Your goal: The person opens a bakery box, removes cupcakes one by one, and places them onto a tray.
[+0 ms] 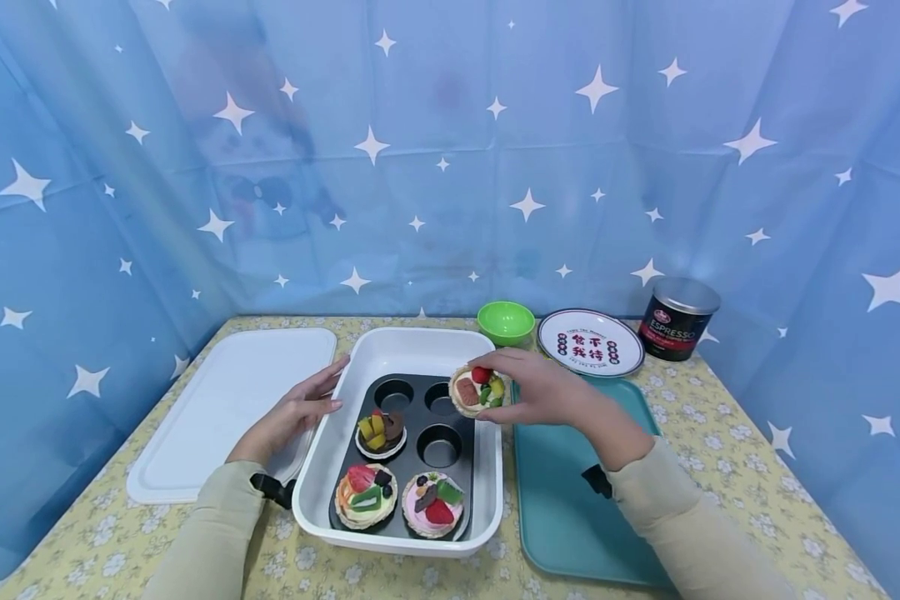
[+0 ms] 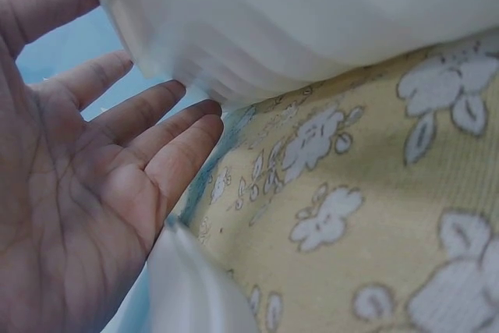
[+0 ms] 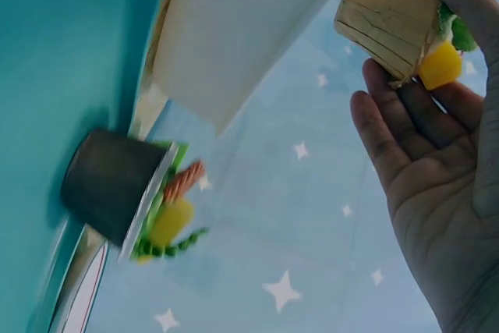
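Note:
My right hand (image 1: 536, 387) pinches a fruit tart (image 1: 468, 394) between thumb and fingers, above the right rim of a white bin (image 1: 498, 500). In the right wrist view the tart's pale crust (image 3: 390, 17) shows. Inside the bin lies a black muffin pan (image 1: 412, 457). A chocolate tart (image 1: 381, 434), a tart with strawberry and kiwi (image 1: 366, 497) and a pink cream tart (image 1: 432, 505) sit in its wells; three other wells show dark. My left hand (image 1: 292, 412) lies along the bin's left wall, its fingers (image 2: 175, 161) extended.
At the left lies a white lid (image 1: 225, 408). To the right is a teal tray (image 1: 585, 508); the right wrist view shows a dark cup (image 3: 113, 185) with food toppings on it. Behind stand a green bowl (image 1: 506, 323), a plate (image 1: 591, 342) and an espresso can (image 1: 677, 320).

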A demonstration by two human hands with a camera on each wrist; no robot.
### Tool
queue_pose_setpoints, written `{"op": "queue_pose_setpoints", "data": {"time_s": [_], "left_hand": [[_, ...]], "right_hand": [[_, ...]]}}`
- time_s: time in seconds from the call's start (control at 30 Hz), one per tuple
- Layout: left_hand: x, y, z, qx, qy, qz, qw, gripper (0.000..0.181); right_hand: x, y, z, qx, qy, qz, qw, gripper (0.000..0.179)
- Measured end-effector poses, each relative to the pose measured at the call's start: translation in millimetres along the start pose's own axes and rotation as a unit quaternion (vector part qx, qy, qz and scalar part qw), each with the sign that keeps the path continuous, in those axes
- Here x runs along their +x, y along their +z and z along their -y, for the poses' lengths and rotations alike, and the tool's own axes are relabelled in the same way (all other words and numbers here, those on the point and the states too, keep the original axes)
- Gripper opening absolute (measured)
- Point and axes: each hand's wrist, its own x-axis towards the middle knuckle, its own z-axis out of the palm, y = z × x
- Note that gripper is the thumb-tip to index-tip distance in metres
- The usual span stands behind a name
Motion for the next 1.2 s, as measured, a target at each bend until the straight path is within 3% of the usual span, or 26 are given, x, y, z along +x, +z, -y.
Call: {"op": "queue_pose_setpoints", "data": {"time_s": [0.33, 0.7, 1.03, 1.2], "left_hand": [[-0.8, -1.4, 2.9, 0.004, -0.001, 0.002, 1.0, 0.076], [0.7, -0.1, 2.4, 0.004, 0.001, 0.007, 1.0, 0.076], [1.4, -0.5, 0.6, -0.002, -0.002, 0.009, 1.0, 0.077], [1.2, -0.8, -0.8, 0.008, -0.002, 0.002, 1.0, 0.077]], "right_hand": [[-31.2, -22, -21, 0.026, 0.128, -0.01, 0.9913, 0.063], [-74.1, -38, -65, -0.006, 0.168, -0.048, 0.9846, 0.061], [-102.4, -43, -97, 0.002, 0.279, -0.034, 0.9596, 0.07], [-109.1, -44, -105, 0.008, 0.3, -0.026, 0.9534, 0.073]]}}
